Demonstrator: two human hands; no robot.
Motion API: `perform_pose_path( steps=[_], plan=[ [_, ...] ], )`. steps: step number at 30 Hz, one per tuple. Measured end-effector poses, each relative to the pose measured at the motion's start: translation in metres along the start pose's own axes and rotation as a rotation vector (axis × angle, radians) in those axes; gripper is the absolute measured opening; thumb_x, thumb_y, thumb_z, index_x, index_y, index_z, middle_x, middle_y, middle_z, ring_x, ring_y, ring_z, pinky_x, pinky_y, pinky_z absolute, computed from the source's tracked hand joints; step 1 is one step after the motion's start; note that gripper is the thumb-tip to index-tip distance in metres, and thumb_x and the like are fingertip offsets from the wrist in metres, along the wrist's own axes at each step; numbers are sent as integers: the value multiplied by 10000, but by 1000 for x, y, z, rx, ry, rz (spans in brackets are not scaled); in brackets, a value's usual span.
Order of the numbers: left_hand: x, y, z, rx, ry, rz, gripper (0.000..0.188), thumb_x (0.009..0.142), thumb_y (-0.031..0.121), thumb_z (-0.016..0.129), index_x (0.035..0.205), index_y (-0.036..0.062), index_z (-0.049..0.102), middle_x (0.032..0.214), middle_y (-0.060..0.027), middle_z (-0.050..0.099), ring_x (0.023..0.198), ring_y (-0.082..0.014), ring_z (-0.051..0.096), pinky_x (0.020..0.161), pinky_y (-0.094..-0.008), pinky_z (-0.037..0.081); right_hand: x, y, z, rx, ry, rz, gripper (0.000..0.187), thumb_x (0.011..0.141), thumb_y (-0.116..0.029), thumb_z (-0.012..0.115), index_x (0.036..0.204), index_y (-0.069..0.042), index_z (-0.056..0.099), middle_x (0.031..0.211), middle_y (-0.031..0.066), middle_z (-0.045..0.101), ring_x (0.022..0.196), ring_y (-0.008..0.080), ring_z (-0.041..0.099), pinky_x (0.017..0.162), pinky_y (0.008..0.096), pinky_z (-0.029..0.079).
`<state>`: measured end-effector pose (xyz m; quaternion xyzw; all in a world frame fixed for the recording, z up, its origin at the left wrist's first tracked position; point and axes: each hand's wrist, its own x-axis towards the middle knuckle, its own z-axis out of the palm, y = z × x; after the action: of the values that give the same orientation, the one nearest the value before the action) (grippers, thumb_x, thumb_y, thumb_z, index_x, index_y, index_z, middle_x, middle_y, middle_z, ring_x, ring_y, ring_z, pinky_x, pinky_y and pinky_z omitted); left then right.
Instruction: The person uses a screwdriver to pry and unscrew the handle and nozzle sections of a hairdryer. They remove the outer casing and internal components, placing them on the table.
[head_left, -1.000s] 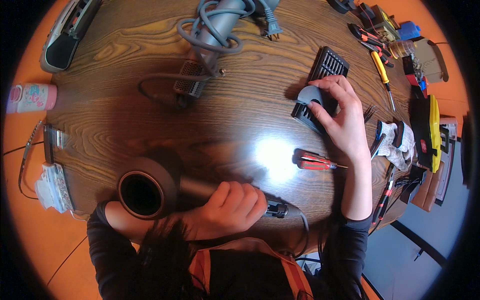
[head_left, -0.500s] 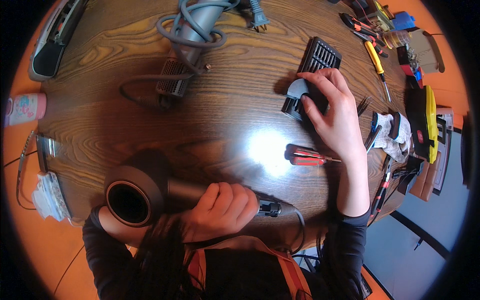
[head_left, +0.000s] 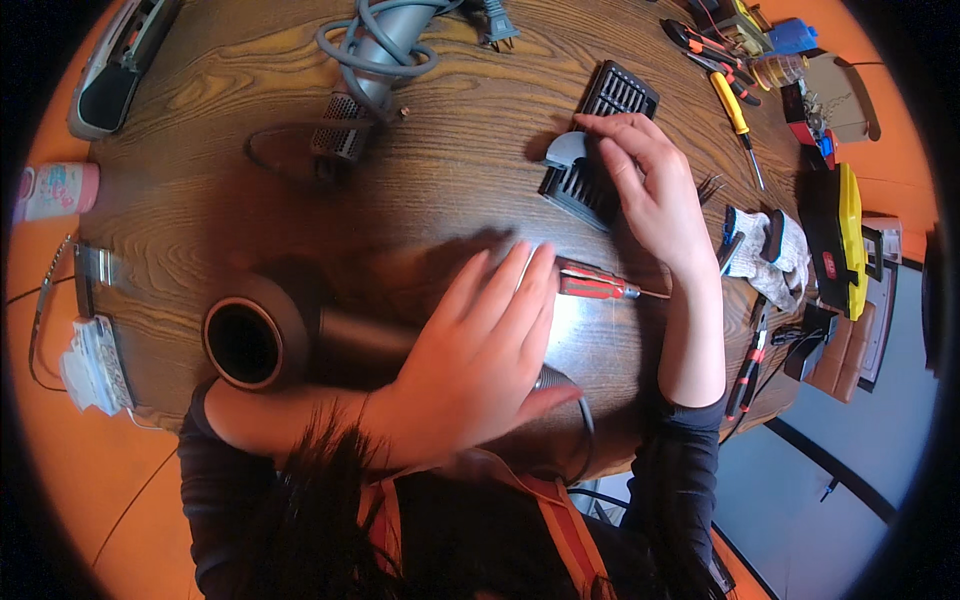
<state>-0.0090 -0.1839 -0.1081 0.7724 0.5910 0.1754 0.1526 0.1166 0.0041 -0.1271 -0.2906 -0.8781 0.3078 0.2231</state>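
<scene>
My left hand (head_left: pixel 475 360) is open over the near middle of the table, its fingers stretched out and slightly blurred. Its fingertips come up beside a red-handled tool (head_left: pixel 592 283) with a thin metal shaft. Under the wrist and behind the hand lies a dark hair dryer (head_left: pixel 290 325), its round opening toward me; most of its handle is hidden. At the right, my right hand (head_left: pixel 655 195) has its thumb and index finger apart by a grey curved piece (head_left: pixel 568 149). This piece rests on a black slotted holder (head_left: pixel 578 192), partly covered by the hand.
A second black slotted panel (head_left: pixel 622 92) lies beyond my right hand. A silver cylindrical device (head_left: pixel 380 55) wrapped in its cord is at the far middle. Along the right are a yellow screwdriver (head_left: pixel 732 108), gloves (head_left: pixel 775 255), red-handled pliers (head_left: pixel 747 372) and a yellow-black case (head_left: pixel 845 240).
My left hand has let go of the hair dryer's handle, opened and reached forward toward the red-handled tool. My right hand stays by the grey piece. The whole view has shifted slightly.
</scene>
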Motion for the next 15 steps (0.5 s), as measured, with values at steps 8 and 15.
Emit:
perform_pose_path(
  steps=[8, 15],
  plan=[
    [50, 0, 35, -61, 158, -95, 761, 759, 446, 607, 1208, -136, 413, 1268, -268, 408, 1223, -343, 375, 981, -383, 332, 12, -11, -7, -129, -109, -156, 254, 750, -11, 573, 1000, -2, 614, 937, 177, 587, 878, 336, 578, 793, 357, 468],
    [60, 0, 45, 20, 147, -155, 748, 768, 445, 599, 1188, -149, 422, 1228, -281, 437, 1209, -335, 397, 981, -395, 332, 25, -17, -5, -266, -349, -243, 302, 718, 2, 579, 1016, -27, 616, 942, 167, 566, 896, 333, 562, 798, 373, 468]
  ],
)
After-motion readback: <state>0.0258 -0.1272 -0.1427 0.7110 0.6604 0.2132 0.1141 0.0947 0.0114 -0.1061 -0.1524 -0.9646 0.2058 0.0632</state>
